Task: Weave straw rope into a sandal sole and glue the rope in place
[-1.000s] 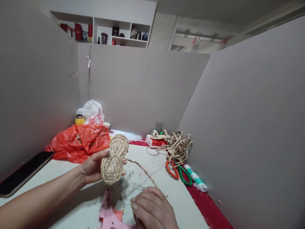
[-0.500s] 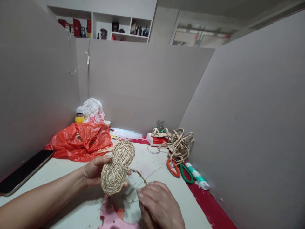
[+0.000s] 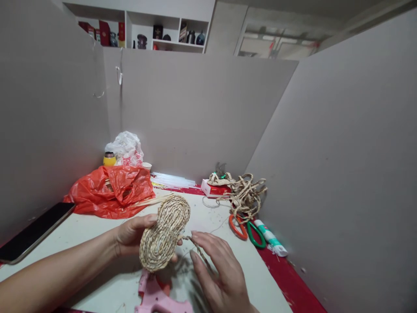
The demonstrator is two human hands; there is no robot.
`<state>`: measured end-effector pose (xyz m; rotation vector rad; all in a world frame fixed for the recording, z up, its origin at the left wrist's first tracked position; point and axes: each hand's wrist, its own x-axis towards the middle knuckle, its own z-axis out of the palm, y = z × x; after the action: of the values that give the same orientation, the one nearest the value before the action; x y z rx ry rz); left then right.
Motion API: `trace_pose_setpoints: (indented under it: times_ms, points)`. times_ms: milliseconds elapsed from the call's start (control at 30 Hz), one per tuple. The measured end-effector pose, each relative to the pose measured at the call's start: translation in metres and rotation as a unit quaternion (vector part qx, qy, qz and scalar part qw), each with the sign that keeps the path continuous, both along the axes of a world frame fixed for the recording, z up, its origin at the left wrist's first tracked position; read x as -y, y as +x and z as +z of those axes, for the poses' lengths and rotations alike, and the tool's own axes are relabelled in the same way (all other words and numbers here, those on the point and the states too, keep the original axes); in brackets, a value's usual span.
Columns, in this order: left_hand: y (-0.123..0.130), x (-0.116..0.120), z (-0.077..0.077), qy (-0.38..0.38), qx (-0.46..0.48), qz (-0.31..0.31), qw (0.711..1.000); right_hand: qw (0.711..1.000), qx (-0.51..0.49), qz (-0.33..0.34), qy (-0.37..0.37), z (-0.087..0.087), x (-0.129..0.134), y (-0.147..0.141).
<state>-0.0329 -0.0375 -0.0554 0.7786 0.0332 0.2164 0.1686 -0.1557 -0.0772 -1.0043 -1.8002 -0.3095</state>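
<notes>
My left hand (image 3: 135,234) is closed around the left edge of a flat, figure-eight-shaped coil of braided straw (image 3: 164,232), tilted up above the table. Some of its fingers are hidden behind the coil. From the coil's right side runs a loose end of braided straw cord (image 3: 203,256). My right hand (image 3: 221,271) is beside this cord, thumb and fingers apart, with the cord passing through the gap and touching the fingertips. Below the coil lies a pink glue gun (image 3: 163,302) with an orange trigger, partly hidden.
On the left are a red plastic bag (image 3: 94,191) and a phone (image 3: 35,232). Clear sticks (image 3: 172,180) lie at the back. To the right are a heap of braided straw (image 3: 247,195), orange-and-green-handled scissors (image 3: 256,234) and a white-and-green roll (image 3: 270,238). Grey partitions (image 3: 195,100) surround the table.
My right hand has loosened from the cord, its thumb and fingers spreading and moving slightly up. The coil in my left hand has shifted a little to the right.
</notes>
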Motion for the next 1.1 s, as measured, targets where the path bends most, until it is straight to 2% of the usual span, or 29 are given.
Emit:
trace_pose_setpoints:
  times_ms: [133, 333, 667, 967, 1100]
  points:
    - [0.003, 0.007, 0.004, 0.012, -0.004, 0.001, 1.000, 0.999, -0.022, -0.006, -0.047, 0.000, -0.001, -0.003]
    - [0.007, 0.012, 0.006, 0.023, 0.000, 0.013, 1.000, 0.992, -0.057, 0.070, -0.083, 0.006, 0.001, -0.007]
    - [0.008, 0.012, 0.004, 0.018, -0.012, -0.002, 1.000, 0.988, -0.100, 0.068, -0.099, 0.009, 0.003, -0.008]
    - [0.008, 0.013, -0.005, 0.015, -0.021, 0.005, 1.000, 0.989, -0.099, 0.065, -0.090, 0.009, 0.001, -0.007]
    - [0.009, 0.014, -0.004, 0.008, -0.023, 0.010, 1.000, 0.990, -0.085, 0.058, -0.099, 0.005, -0.002, -0.004]
